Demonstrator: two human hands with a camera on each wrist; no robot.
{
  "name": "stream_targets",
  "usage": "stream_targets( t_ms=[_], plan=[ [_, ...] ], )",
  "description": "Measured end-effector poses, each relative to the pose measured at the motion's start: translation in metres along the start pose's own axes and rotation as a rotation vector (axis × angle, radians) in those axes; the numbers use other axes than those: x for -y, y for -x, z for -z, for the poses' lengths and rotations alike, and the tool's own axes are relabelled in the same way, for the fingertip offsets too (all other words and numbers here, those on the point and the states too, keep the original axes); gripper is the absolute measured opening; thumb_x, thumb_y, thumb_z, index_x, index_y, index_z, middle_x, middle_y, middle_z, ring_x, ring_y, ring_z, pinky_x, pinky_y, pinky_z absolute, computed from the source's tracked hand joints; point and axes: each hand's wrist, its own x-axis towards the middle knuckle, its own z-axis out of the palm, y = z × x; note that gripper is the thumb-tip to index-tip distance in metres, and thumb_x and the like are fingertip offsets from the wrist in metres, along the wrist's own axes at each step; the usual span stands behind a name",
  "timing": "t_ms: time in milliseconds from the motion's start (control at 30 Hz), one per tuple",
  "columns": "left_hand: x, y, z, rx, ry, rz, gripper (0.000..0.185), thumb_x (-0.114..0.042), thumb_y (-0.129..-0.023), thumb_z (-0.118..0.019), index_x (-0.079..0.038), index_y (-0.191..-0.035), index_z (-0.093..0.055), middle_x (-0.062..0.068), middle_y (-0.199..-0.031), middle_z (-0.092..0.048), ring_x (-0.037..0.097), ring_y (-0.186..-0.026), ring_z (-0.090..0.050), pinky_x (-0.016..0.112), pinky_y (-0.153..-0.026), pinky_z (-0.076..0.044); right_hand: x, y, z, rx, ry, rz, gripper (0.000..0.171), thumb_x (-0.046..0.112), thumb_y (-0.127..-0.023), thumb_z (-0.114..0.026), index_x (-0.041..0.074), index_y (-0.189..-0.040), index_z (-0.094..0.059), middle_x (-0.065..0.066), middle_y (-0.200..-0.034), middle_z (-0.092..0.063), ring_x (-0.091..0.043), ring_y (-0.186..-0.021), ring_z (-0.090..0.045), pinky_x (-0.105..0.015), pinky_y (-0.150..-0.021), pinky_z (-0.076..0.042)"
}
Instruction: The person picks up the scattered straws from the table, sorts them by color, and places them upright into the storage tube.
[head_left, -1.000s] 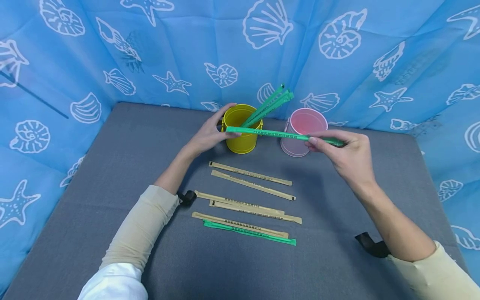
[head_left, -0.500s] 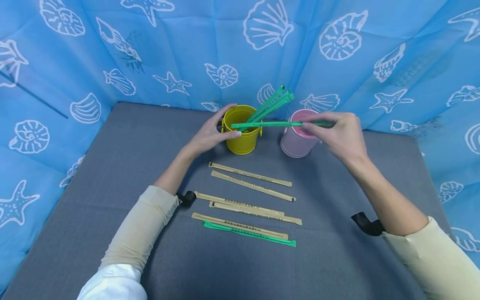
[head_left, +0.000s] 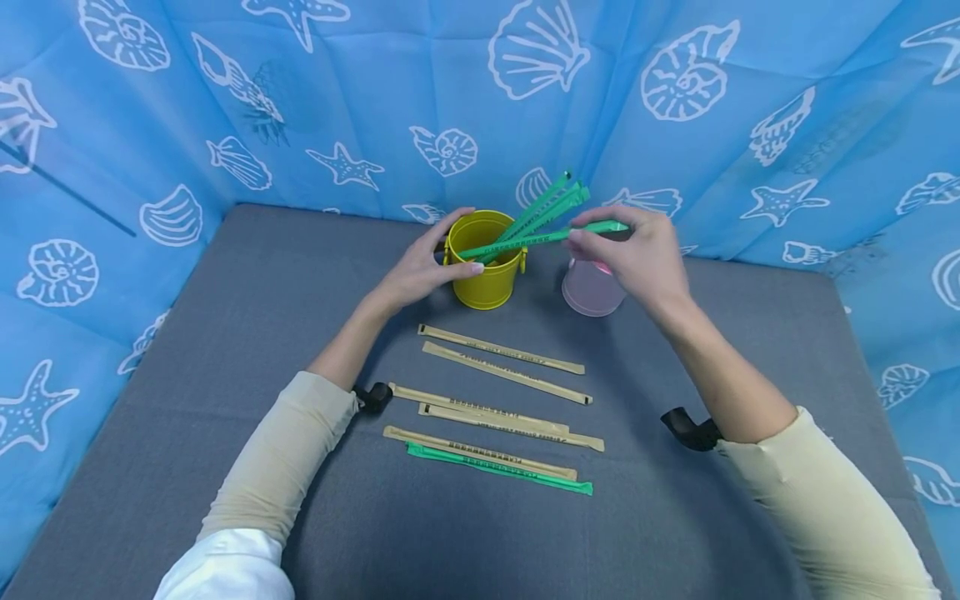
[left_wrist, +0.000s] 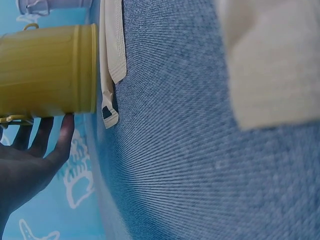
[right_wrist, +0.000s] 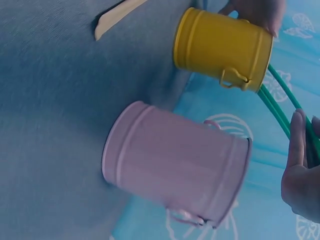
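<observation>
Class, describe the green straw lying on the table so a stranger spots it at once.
On the grey table, tan straws lie in front of the yellow bucket. The green straw lies along their near edge, beside the nearest tan one. Among straws lying there, it alone is green.

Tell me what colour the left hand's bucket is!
The bucket is yellow, clearest in the head view.

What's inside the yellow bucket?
Green wrapped straws lean out of the yellow bucket; the right hand holds another across the opening. The bucket's wall covers the leaning straws' lower ends.
</observation>
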Motion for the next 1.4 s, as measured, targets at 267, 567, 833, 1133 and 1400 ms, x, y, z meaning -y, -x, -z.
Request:
stream_targets(
  t_ms=[267,567,833,1133,1400],
  plan=[
    [-0.001,0.001,-0.001,-0.013,-0.024,0.0,0.081,-0.036,-0.089,-0.074,-0.033,-0.156,-0.029,-0.001,-0.149,-0.042,0.022,-0.13,-0.042,0.052,-0.104,-0.036,-0.008,-0.015,-0.015,-0.009,-0.346,0.003,0.034,0.017,-0.087,-0.078,-0.006,-0.112,-0.07,-0.012,-0.093,-0.075,-0.021,-0.084,-0.074,-0.032,-0.077,-0.057],
    [-0.001,0.001,-0.001,-0.018,-0.033,0.014,0.08,-0.041,-0.089,-0.073,-0.037,-0.156,-0.029,-0.006,-0.157,-0.032,0.023,-0.138,-0.035,0.056,-0.109,-0.031,-0.013,-0.03,-0.032,-0.053,-0.381,-0.073,0.026,0.014,-0.087,-0.078,-0.006,-0.102,-0.071,-0.014,-0.09,-0.074,-0.021,-0.081,-0.074,-0.033,-0.074,-0.057],
    [-0.004,0.0,0.0,-0.004,-0.014,0.031,0.082,-0.031,-0.091,-0.073,-0.03,-0.158,-0.026,0.0,-0.162,-0.026,0.028,-0.143,-0.029,0.059,-0.112,-0.026,-0.016,-0.037,-0.038,-0.072,-0.378,-0.074,0.027,0.011,-0.086,-0.078,-0.008,-0.103,-0.071,-0.012,-0.087,-0.075,-0.023,-0.08,-0.074,-0.033,-0.073,-0.057],
    [-0.037,0.019,0.0,0.005,-0.004,0.033,0.078,-0.025,-0.093,-0.07,-0.02,-0.158,-0.027,0.009,-0.159,-0.031,0.03,-0.141,-0.032,0.058,-0.112,-0.027,-0.014,-0.03,-0.034,-0.08,-0.268,-0.101,0.028,0.013,-0.087,-0.078,-0.007,-0.105,-0.071,-0.009,-0.088,-0.075,-0.017,-0.08,-0.074,-0.031,-0.075,-0.058],
    [-0.038,0.019,0.0,-0.003,-0.04,0.036,0.079,-0.025,-0.093,-0.07,-0.018,-0.158,-0.026,0.01,-0.16,-0.029,0.032,-0.141,-0.033,0.057,-0.111,-0.029,-0.009,-0.006,-0.018,-0.077,-0.141,-0.095,0.037,0.026,-0.086,-0.08,0.001,-0.113,-0.072,-0.007,-0.094,-0.076,-0.02,-0.088,-0.074,-0.028,-0.078,-0.057]
  ],
)
